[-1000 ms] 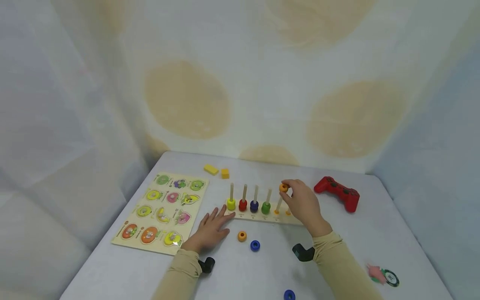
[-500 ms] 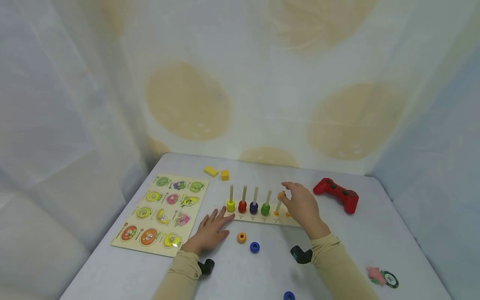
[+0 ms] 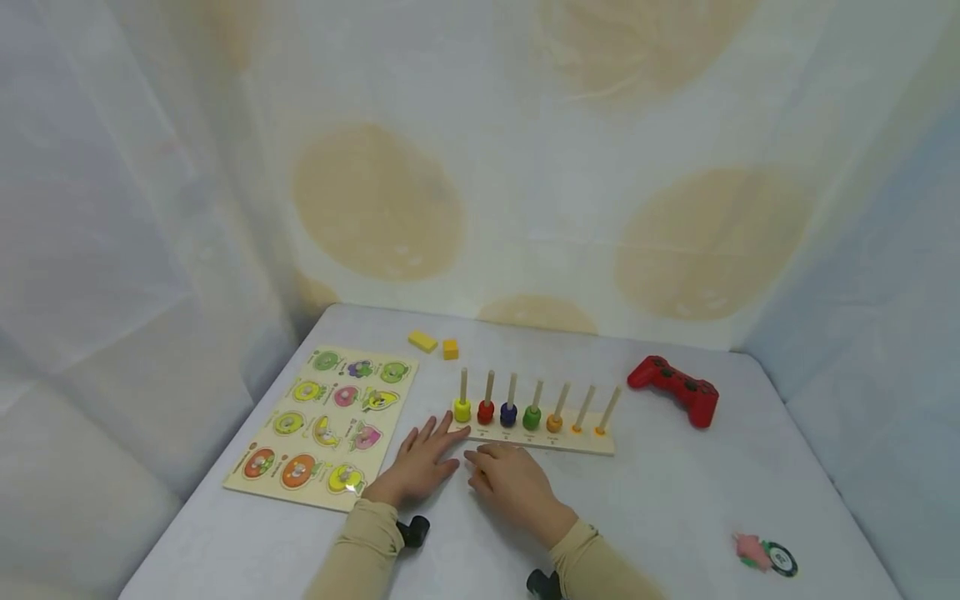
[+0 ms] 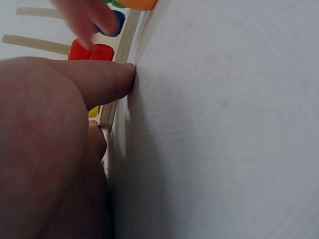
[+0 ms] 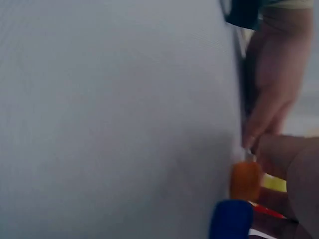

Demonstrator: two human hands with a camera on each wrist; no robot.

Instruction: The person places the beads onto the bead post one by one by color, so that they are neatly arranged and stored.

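Observation:
A wooden peg board [image 3: 585, 442] carries yellow [image 3: 462, 410], red [image 3: 486, 412], blue [image 3: 508, 414], green [image 3: 532, 417] and orange [image 3: 554, 423] rings on its first five pegs. My left hand [image 3: 431, 446] lies flat on the table, fingers straight, fingertips at the board's left end [image 4: 117, 94]. My right hand [image 3: 486, 458] is lowered just in front of the board, covering the loose rings in the head view. The right wrist view shows a loose orange ring [image 5: 245, 180] and a blue ring [image 5: 231, 219] on the table beside my fingers; any grip is hidden.
A fruit puzzle board [image 3: 326, 421] lies at the left. Two yellow blocks [image 3: 422, 340] [image 3: 450, 348] sit behind it. A red game controller [image 3: 675, 387] lies at the right, a small pink and green piece [image 3: 768, 553] near the front right. Curtains surround the table.
My right hand let go of an orange ring on the fifth peg, where it now sits at the base. The hand then moved down and left onto the loose rings. My left hand stayed.

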